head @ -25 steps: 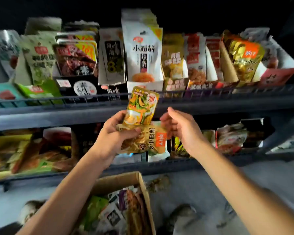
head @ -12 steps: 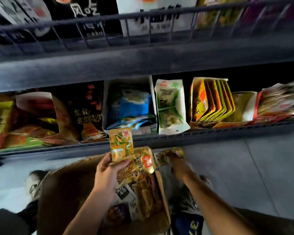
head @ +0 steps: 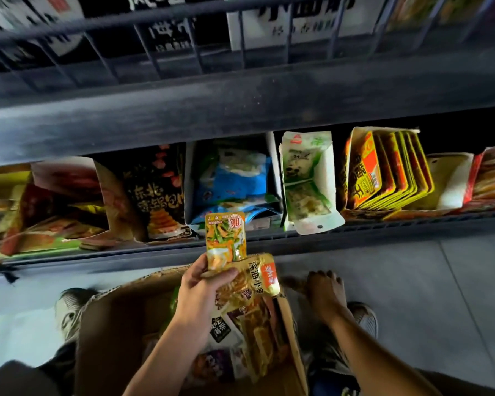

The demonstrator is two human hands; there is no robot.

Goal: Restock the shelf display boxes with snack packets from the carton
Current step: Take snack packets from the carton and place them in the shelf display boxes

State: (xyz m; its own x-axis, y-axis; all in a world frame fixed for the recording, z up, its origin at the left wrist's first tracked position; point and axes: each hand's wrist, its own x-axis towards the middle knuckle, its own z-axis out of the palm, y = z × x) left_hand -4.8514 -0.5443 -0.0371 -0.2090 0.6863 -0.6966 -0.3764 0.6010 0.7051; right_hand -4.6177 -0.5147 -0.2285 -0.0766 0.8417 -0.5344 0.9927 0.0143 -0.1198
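My left hand (head: pixel 202 291) grips two snack packets over the open brown carton (head: pixel 112 327): a small orange-and-green packet (head: pixel 225 238) standing upright, and a golden packet (head: pixel 253 278) lying sideways beneath it. More packets (head: pixel 249 332) lie inside the carton. My right hand (head: pixel 325 290) is down at the floor just right of the carton's far corner. Its fingers are spread beside a blurred packet (head: pixel 293 281) lying there. The lower shelf holds display boxes: a white box with blue packets (head: pixel 232 181), a green-and-white box (head: pixel 306 178) and a box of yellow-orange packets (head: pixel 383 170).
A dark shelf beam (head: pixel 240 110) with a wire rail runs across above the lower shelf. A black box (head: pixel 155 195) and a red box (head: pixel 63 195) stand further left. My shoes (head: pixel 69 310) flank the carton. Grey floor tiles (head: pixel 426 295) spread to the right.
The view has tipped down from the upper shelf to the lower shelf and carton. My right hand dropped from beside the held packets to the floor. My left hand keeps both packets.
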